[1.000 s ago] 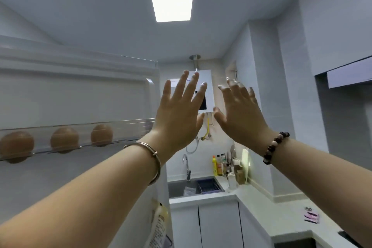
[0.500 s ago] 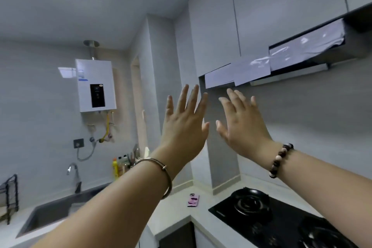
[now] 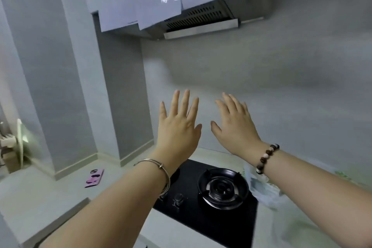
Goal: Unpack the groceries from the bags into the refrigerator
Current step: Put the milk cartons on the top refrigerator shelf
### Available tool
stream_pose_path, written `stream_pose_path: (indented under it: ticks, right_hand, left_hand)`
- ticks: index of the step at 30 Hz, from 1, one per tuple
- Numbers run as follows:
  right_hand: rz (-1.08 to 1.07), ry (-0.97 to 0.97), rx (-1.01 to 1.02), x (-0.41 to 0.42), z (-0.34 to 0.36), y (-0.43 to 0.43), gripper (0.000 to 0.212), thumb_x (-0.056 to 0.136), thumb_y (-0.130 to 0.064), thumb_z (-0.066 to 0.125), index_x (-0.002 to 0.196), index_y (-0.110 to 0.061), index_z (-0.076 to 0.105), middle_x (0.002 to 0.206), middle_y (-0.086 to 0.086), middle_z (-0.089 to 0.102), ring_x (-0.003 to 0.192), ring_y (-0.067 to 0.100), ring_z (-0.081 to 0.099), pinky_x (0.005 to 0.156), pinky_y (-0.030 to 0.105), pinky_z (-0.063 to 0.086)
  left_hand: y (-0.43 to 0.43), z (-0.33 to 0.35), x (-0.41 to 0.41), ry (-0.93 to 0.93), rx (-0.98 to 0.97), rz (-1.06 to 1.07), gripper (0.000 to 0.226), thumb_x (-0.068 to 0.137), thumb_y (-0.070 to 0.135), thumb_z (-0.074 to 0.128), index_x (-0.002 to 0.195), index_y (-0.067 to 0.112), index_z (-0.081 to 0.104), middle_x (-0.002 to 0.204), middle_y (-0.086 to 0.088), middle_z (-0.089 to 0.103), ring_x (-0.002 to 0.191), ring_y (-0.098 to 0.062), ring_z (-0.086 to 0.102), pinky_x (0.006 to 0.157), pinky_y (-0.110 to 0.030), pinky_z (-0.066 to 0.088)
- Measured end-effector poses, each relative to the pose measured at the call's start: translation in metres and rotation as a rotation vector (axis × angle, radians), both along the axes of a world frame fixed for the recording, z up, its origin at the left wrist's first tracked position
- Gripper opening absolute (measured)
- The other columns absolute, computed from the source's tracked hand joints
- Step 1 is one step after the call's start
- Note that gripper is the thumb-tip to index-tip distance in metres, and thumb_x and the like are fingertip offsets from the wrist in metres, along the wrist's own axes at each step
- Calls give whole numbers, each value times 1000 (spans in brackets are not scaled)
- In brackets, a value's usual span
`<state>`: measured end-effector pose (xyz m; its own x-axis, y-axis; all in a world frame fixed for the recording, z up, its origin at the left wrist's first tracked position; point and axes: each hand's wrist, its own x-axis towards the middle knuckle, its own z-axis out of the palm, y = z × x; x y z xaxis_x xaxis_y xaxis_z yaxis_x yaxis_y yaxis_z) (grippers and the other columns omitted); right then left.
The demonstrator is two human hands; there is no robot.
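My left hand (image 3: 178,127) and my right hand (image 3: 234,127) are both raised side by side in front of me, backs toward the camera, fingers straight and spread, holding nothing. They hover above a black gas hob (image 3: 203,219). A pale, translucent plastic grocery bag (image 3: 263,191) lies on the counter just right of the hob, partly hidden behind my right forearm. The refrigerator is out of sight.
A range hood (image 3: 201,20) wrapped in protective film hangs above the hob. A pink phone (image 3: 94,178) lies on the white counter (image 3: 50,193) at the left. A wall pillar (image 3: 120,96) stands behind the counter corner.
The view has swung right and down, from the refrigerator door and sink to the hob and counter. Both hands stayed raised and spread, holding nothing.
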<state>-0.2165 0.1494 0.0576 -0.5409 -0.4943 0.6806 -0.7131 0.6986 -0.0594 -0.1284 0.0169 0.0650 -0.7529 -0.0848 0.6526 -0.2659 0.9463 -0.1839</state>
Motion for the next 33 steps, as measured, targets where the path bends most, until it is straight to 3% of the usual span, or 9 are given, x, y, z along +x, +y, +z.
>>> stream_pose_path:
  ticks: [8, 15, 25, 33]
  right_hand:
    - [-161, -116, 27, -104, -58, -11, 59, 96, -34, 42, 146, -11, 23, 157, 10, 11, 145, 23, 5, 118, 41, 6]
    - [-325, -190, -21, -169, -88, 8, 56, 96, -29, 44, 144, -8, 28, 155, 12, 18, 143, 26, 13, 118, 39, 10]
    - [-525, -333, -80, -223, -160, 80, 49, 93, -22, 50, 137, -2, 40, 147, 17, 34, 136, 32, 30, 113, 41, 25]
    - [-545, -562, -42, -272, -220, 118, 52, 94, -23, 50, 141, -7, 34, 151, 10, 29, 140, 23, 23, 113, 33, 22]
  left_hand:
    - [-22, -63, -139, -119, 150, -210, 66, 99, 45, 27, 151, 19, -5, 158, -6, -15, 144, -28, -18, 114, -53, -3]
    - [-26, -106, -234, -250, 148, -364, 67, 99, 45, 25, 150, 19, -10, 157, -7, -18, 144, -29, -17, 114, -55, -1]
    - [8, -184, -312, -420, 275, -553, 65, 98, 40, 33, 151, 18, 1, 159, -6, -4, 146, -28, -6, 115, -50, 8]
    - [40, -241, -368, -611, 345, -613, 69, 93, 27, 47, 150, 16, 11, 158, -5, 7, 146, -24, 4, 117, -43, 13]
